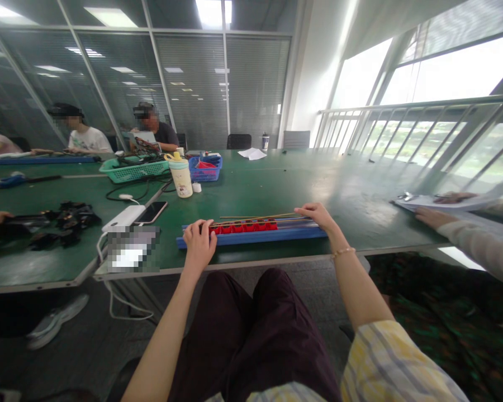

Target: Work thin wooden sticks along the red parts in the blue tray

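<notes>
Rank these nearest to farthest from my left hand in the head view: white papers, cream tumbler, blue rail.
1. Blue rail, its left end at your left hand.
2. Cream tumbler, beyond the hand, slightly left.
3. White papers, much farther back, rightward.

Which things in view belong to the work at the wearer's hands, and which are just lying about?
In the work:
- blue tray, by the left hand
- red pieces
- rods, at the right hand

Apparently lying about:
- cup
- phone
- green basket
- loose paper
</notes>
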Available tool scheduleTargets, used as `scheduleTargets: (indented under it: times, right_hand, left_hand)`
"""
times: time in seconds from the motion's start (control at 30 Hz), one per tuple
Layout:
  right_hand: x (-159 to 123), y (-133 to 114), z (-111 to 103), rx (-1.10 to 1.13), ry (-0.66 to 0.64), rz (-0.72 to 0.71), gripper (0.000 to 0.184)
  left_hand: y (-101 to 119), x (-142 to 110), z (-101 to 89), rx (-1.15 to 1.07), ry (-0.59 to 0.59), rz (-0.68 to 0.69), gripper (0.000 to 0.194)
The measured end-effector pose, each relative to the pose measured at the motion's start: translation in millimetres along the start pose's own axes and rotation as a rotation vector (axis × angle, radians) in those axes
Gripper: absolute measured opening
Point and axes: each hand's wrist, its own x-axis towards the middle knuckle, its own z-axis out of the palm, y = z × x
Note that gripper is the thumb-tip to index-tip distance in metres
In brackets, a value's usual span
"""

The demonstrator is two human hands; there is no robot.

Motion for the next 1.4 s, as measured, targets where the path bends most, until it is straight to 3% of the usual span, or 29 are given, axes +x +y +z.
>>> scheduleTargets:
  times: [0.3, 0.7, 0.9, 1.1, 1.4]
  right_hand:
    - [4.6, 16.4, -4.5, 0.056, 0.261, -0.015, 0.057]
    - [14.9, 40.8, -9.5, 0.367, 0.392, -0.019, 0.049]
    - [16.3, 41.3, -9.4, 0.341, 0.462, -0.011, 0.049]
    - [15.9, 39.1, -8.5, 0.33, 0.451, -0.031, 0.049]
    - [12.1, 29.1, -5.2, 0.166, 0.316, 0.003, 0.057]
  left_hand:
    - [-0.1, 0.8, 0.8, -0.003, -0.002, 0.001, 0.043]
    - [-0.8, 0.1, 1.1, -0.003, -0.006, -0.004, 0.042]
    - [-1.0, 0.5, 0.7, -0.006, -0.006, -0.011, 0.042]
    - [-0.5, 0.6, 0.3, -0.006, -0.002, -0.005, 0.042]
    - [0.2, 0.7, -1.3, -0.012, -0.01, -0.004, 0.041]
